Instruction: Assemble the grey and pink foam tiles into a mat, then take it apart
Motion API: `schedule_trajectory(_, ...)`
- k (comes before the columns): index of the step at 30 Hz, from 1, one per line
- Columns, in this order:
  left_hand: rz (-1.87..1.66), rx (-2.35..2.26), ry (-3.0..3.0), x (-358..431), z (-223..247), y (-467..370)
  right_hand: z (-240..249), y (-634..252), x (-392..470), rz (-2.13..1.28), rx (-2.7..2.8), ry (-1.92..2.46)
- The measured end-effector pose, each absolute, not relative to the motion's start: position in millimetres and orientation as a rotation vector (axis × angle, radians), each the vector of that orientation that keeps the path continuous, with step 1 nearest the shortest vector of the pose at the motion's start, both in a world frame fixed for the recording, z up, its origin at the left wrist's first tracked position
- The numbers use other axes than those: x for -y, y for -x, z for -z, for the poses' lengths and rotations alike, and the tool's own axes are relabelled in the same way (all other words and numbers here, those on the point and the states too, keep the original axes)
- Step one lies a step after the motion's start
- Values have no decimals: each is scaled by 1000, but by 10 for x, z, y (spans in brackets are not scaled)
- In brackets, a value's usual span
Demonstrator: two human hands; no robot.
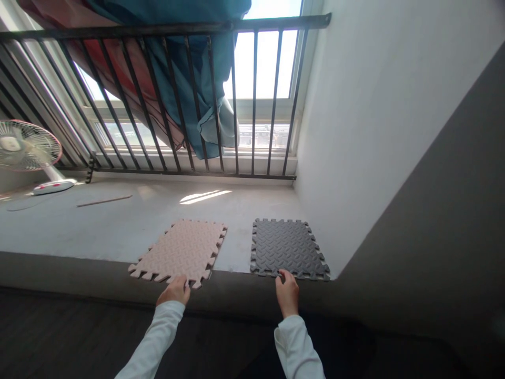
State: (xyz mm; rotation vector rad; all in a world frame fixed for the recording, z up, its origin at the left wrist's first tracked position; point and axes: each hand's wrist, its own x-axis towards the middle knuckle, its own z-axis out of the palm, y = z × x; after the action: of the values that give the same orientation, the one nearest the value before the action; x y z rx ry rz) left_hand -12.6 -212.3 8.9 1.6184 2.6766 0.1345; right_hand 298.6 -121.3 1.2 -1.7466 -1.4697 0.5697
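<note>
The left hand [173, 291] has its fingers closed on the near edge of the pink mat [183, 248], which lies on the white ledge [106, 231] with this edge reaching past the ledge's front. The right hand [288, 293] is at the near edge of the dark grey mat [284, 245], thumb and forefinger slightly parted (whether they pinch it, I cannot tell), and this mat rests on the same ledge, beside the white wall [355, 142].
</note>
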Motion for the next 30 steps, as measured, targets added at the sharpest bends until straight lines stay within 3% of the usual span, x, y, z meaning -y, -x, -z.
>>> schedule_trajectory(12,62,-2713,-1311,1979,-249,-21,-65,-2990,1229,-611,1443,1753)
schedule_trajectory(30,-4,-2733,-1192,1929,-160,16,14,-3010,1210,-652,1295,1690)
